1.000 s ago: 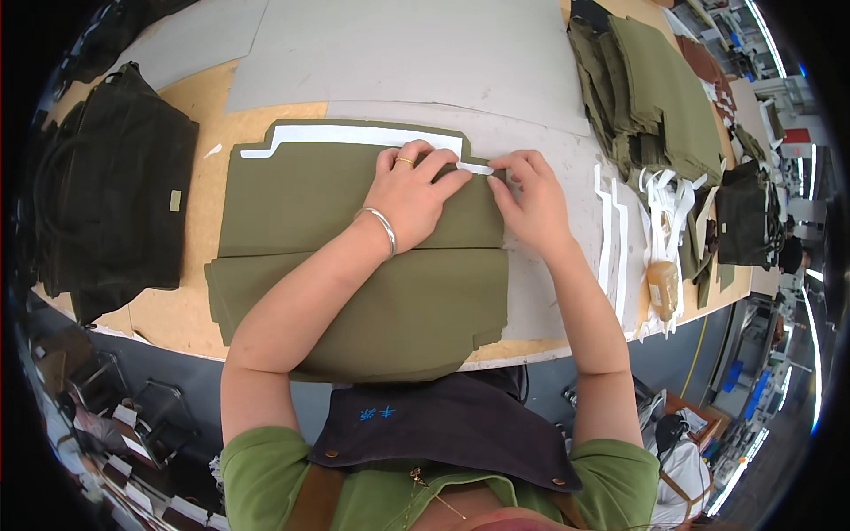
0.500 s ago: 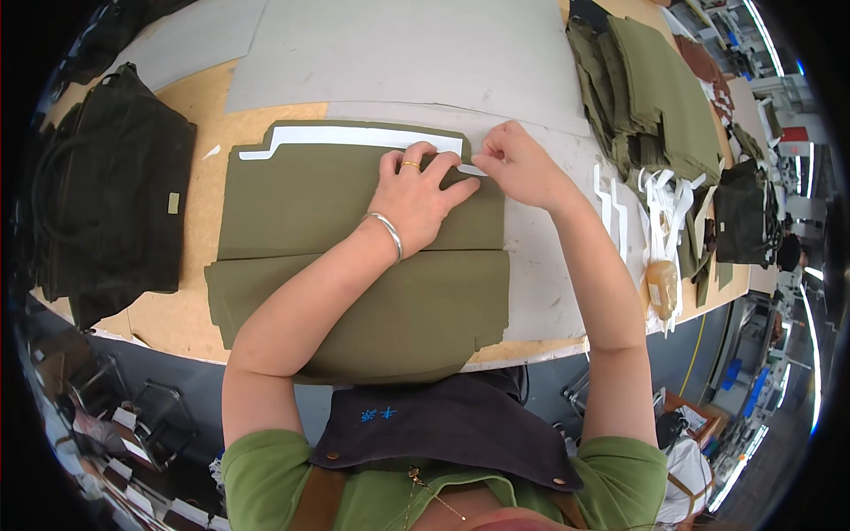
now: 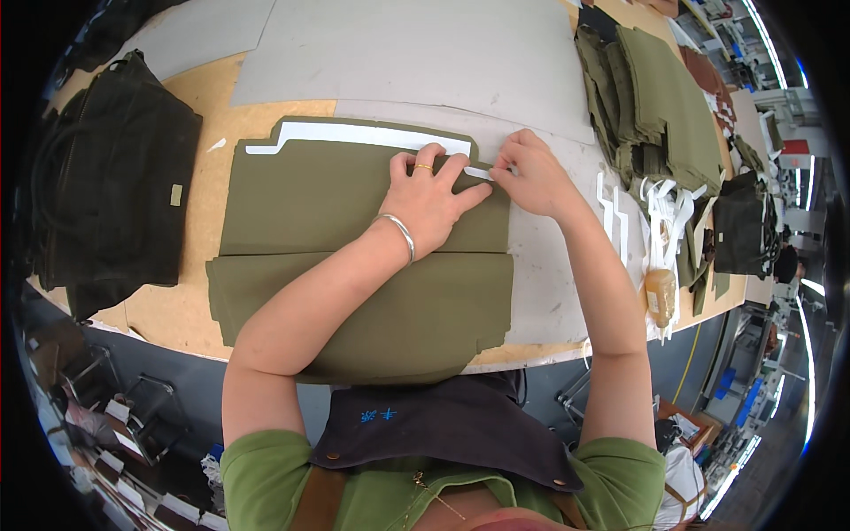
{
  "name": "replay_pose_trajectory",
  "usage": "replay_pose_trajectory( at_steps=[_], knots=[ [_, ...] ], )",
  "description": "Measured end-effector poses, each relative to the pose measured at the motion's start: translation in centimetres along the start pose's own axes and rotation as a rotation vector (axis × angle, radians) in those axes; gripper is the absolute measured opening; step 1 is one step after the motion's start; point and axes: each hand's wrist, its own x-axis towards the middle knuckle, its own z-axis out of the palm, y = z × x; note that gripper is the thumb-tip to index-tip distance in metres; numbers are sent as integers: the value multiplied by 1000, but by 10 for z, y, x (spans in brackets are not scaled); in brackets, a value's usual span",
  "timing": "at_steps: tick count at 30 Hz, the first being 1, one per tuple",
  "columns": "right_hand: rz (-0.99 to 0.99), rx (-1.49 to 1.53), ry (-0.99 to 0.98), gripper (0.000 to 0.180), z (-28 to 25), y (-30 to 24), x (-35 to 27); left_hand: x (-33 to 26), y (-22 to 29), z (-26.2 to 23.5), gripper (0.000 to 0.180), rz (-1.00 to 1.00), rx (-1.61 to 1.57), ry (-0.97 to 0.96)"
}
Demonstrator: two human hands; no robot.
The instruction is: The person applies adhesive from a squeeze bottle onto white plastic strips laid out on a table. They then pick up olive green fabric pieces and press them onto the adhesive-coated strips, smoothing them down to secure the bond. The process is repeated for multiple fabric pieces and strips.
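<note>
An olive-green fabric panel [image 3: 310,203] with a stepped upper edge lies flat on the table before me. Along that edge runs a white strip [image 3: 372,135], its right end stepping down beside my fingers. My left hand [image 3: 431,203], with a ring and a bangle, rests on the panel, its fingers apart and pressing by the strip. Thumb and fingers of my right hand [image 3: 534,180] pinch the strip's right end near the panel's right edge. Nearer to me, another olive-green piece [image 3: 372,301] overhangs the table's front edge.
A black bag [image 3: 115,195] stands at the left. Stacked olive-green fabric pieces [image 3: 664,97] lie at the far right. Below them are more white strips [image 3: 613,212], a bottle of amber contents [image 3: 660,295] and another dark bag [image 3: 744,221]. Grey sheets [image 3: 407,57] cover part of the table.
My right hand has moved slightly right and nearer to me, still pinching the strip's end. My left hand has shifted a little to the right along the panel.
</note>
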Motion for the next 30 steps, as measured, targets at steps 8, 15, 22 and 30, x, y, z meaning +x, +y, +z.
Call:
replay_pose_trajectory(
  at_steps=[8, 15, 22, 30],
  knots=[
    [153, 3, -119, 19, -12, -6, 11, -3, -1, 1, 62, 6, -7, 23],
    [161, 48, -105, 22, -9, 1, 9, -2, -4, 5, 55, -19, -66, 94],
    [141, -52, -89, 22, -7, 2, 14, -2, -3, 1, 58, -12, -50, 73],
    [280, 71, -32, 17, -13, 6, 6, -1, -3, 1, 58, -22, -37, 67]
  ],
)
